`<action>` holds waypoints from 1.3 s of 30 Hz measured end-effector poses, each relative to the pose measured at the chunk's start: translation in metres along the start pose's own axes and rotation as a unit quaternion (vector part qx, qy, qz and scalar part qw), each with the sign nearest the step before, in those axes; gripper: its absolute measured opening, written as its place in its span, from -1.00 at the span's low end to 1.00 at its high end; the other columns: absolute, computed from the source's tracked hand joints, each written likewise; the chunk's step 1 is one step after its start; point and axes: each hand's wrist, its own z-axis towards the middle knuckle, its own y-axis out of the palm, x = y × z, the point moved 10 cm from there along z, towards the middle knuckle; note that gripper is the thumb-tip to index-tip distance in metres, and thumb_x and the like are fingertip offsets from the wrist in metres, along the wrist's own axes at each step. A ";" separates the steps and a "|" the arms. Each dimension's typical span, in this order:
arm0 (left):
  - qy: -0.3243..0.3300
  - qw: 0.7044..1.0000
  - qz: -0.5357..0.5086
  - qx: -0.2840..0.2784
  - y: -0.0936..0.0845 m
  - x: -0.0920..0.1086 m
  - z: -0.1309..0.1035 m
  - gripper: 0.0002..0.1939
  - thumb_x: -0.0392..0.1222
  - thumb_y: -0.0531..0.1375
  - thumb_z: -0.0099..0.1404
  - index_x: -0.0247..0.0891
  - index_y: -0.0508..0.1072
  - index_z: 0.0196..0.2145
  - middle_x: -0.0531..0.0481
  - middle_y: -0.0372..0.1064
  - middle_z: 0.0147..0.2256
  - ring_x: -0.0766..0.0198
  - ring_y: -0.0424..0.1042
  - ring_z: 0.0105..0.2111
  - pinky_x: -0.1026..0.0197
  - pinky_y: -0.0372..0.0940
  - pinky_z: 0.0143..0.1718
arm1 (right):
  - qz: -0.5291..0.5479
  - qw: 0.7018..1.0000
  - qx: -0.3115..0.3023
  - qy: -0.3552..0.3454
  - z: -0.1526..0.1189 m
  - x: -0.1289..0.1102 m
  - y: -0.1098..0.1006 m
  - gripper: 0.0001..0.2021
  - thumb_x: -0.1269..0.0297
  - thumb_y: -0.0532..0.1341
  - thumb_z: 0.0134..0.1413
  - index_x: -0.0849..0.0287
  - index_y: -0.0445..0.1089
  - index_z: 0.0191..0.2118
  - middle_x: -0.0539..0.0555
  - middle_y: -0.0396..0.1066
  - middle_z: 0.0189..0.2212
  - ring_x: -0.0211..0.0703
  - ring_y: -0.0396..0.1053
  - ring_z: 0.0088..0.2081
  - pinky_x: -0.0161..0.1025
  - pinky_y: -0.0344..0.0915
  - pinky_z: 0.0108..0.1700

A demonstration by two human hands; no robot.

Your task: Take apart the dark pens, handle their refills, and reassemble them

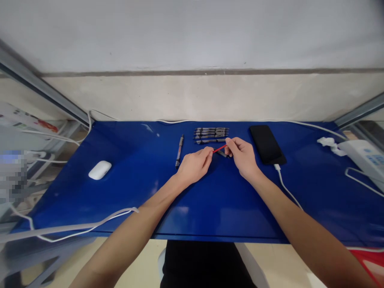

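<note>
A thin red stick (220,149) stretches between my two hands above the blue table (186,212). My left hand (196,164) pinches its left end, and my right hand (240,154) pinches the right end. Just beyond the hands lies a row of several dark pens (211,132), side by side. One more pen (222,153) rests under the red stick, partly hidden by my right hand. To the left of my left hand, a separate pen (179,151) lies pointing away from me.
A black phone (265,144) with a white cable (285,186) lies right of my right hand. A white case (100,170) is at the left. White cords cross the left front edge. A white device (366,158) and crumpled tissue (331,146) are at the far right.
</note>
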 end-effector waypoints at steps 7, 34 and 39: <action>-0.014 1.000 -0.002 0.001 -0.003 -0.003 -0.002 -0.68 -0.18 -0.10 0.51 -0.22 0.37 0.05 -0.03 0.53 -0.33 0.17 0.53 -0.36 0.18 0.34 -0.31 | 0.014 1.000 -0.009 0.021 0.001 0.005 0.001 -0.58 -0.01 0.27 0.25 0.13 0.35 -0.55 -0.01 0.34 -0.60 -0.27 0.20 -0.54 -0.25 0.12 -0.45; -0.085 0.993 0.073 0.018 -0.005 -0.016 0.001 -0.47 0.12 -0.17 0.56 -0.24 0.41 -0.29 -0.05 0.47 -0.44 0.20 0.44 -0.45 0.23 0.12 -0.45 | 0.044 0.999 0.002 0.013 0.002 0.006 -0.001 -0.57 -0.06 0.24 0.26 0.13 0.34 -0.52 -0.02 0.31 -0.58 -0.27 0.20 -0.53 -0.25 0.14 -0.45; -0.068 0.991 0.107 0.041 -0.011 -0.012 0.003 -0.50 0.08 -0.16 0.58 -0.24 0.44 -0.25 -0.08 0.50 -0.37 0.17 0.43 -0.34 0.19 0.17 -0.31 | 0.062 0.998 0.015 0.008 0.003 0.003 -0.004 -0.58 -0.06 0.25 0.25 0.13 0.34 -0.51 -0.01 0.31 -0.58 -0.27 0.20 -0.53 -0.25 0.15 -0.44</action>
